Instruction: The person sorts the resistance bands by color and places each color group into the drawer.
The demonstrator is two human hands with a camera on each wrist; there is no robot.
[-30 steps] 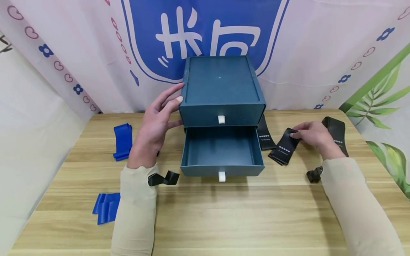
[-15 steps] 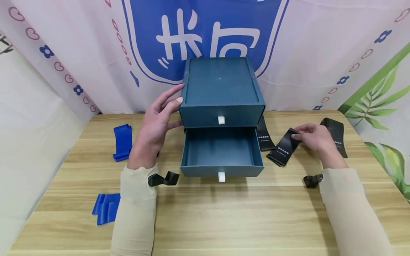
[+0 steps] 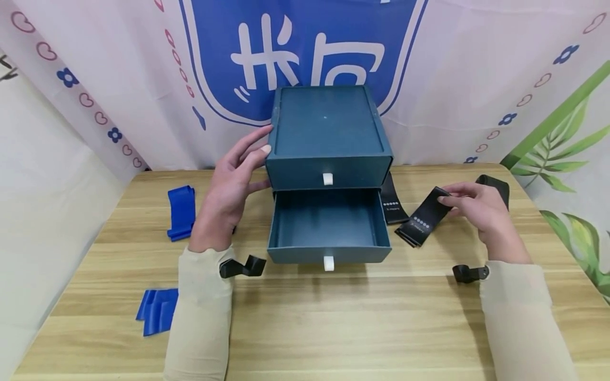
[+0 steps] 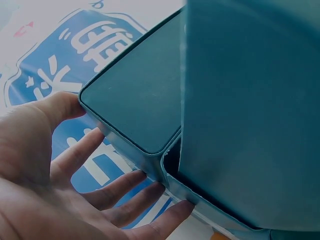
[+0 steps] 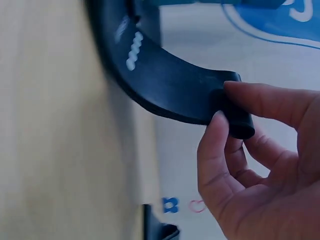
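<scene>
A dark teal two-drawer box (image 3: 329,124) stands at the back of the table, its lower drawer (image 3: 290,255) pulled out with a bare floor visible. My left hand (image 3: 227,196) rests along the box's left side, fingers spread. In the left wrist view, thumb and fingertips of that hand (image 4: 55,175) touch the casing's edge. Right of the box, my right hand (image 3: 483,209) pinches one end of a folded black resistance band (image 3: 424,217) between thumb and fingers. The right wrist view shows the held band (image 5: 170,82) curving up from its far end, which has white dots.
Another black band (image 3: 392,203) lies against the box's right side, partly hidden. A third (image 3: 498,186) sits behind my right hand. Two blue bands (image 3: 181,209) lie at the left, one partly covered by my left sleeve (image 3: 202,317). A printed curtain hangs behind.
My right hand has shifted slightly right and toward the front, and the pinched end of the black resistance band has tilted up. My left hand stays on the box.
</scene>
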